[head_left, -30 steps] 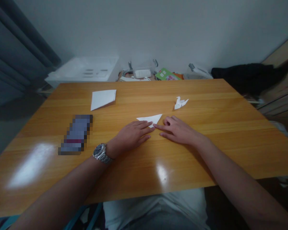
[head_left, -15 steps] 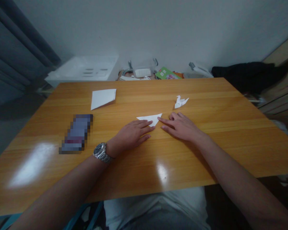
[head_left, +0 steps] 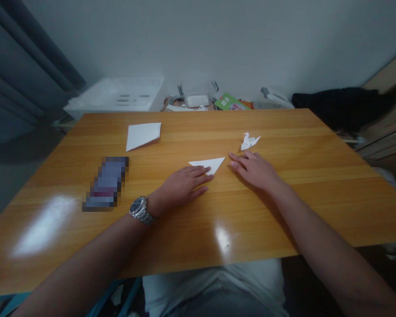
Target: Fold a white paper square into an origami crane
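Note:
A white folded paper, roughly triangular, lies flat near the middle of the wooden table. My left hand, with a metal watch on its wrist, rests palm down with outstretched fingers pressing on the paper's near left part, which they partly hide. My right hand is just off the paper's right tip, fingers apart and holding nothing. Beyond that hand stands a small white origami bird.
On the table's far left is a white folded sheet. Closer in lies a pixelated phone-like object. Past the table's back edge are a white plastic tray, a green packet and a dark cloth.
My right hand has slid right, off the folded paper, and its fingers have left the paper's right end. The left hand keeps its place on the paper.

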Demonstrator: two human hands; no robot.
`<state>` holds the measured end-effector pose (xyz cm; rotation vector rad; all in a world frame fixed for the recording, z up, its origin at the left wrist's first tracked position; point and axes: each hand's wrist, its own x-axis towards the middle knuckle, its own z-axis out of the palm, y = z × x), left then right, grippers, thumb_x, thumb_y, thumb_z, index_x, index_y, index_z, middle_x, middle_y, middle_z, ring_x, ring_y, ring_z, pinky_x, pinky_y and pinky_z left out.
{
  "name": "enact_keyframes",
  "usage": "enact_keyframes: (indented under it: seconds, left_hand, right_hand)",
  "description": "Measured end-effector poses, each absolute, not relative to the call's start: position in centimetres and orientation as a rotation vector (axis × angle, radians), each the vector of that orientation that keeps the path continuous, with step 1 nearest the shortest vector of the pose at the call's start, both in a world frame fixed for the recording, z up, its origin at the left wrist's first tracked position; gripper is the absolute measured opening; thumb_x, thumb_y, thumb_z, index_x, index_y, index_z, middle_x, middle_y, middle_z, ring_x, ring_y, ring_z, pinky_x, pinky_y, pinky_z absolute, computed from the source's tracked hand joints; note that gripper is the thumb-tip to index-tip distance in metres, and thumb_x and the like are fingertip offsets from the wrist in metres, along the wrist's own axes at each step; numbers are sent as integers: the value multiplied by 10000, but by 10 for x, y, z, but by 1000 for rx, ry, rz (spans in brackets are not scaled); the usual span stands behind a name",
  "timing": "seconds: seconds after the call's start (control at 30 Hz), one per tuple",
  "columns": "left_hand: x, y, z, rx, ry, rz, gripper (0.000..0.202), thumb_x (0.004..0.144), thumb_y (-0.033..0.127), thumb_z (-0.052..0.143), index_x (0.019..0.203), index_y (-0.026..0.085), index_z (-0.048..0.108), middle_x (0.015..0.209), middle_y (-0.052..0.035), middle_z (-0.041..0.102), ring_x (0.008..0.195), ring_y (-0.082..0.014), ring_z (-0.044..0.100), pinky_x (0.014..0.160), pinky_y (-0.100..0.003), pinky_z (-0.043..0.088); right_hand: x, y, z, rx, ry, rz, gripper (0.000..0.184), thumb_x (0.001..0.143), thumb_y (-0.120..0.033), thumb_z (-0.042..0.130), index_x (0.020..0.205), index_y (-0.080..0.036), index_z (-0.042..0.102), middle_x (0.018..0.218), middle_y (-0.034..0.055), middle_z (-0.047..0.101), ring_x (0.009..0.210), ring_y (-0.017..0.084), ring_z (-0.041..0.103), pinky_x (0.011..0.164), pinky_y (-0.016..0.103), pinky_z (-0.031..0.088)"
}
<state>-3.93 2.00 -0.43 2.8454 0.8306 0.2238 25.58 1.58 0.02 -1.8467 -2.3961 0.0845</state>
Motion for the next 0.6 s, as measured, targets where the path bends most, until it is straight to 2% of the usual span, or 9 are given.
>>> enact_keyframes:
  seconds: [0.23,0.37,0.6]
  left_hand:
    - [-40,19,-6,2841,850,224,468,1063,441,415,1493,279,502,1600,-50,435,1440,-248,454,1218,-444,341]
    - [-40,19,-7,2837,849,241,460,1064,439,407,1481,275,514,1587,-53,453,1422,-244,477,1204,-434,363]
    - [-37,18,-7,2851,877,282,481,1059,447,415,1494,254,485,1560,-66,484,1387,-252,505,1181,-424,381]
  right_hand:
    - [262,17,1,-1630,-2420,184,546,1055,-520,328,1452,-252,591,1162,143,624,1108,293,585,1013,454,480]
    - [256,14,0,-1464,-2500,160,511,1043,-506,394,1462,-279,579,1139,134,601,1077,284,570,1008,468,480]
    - [256,14,-4,-1360,-2602,114,519,1037,-532,400,1447,-277,592,1454,153,522,1324,335,476,1106,532,402]
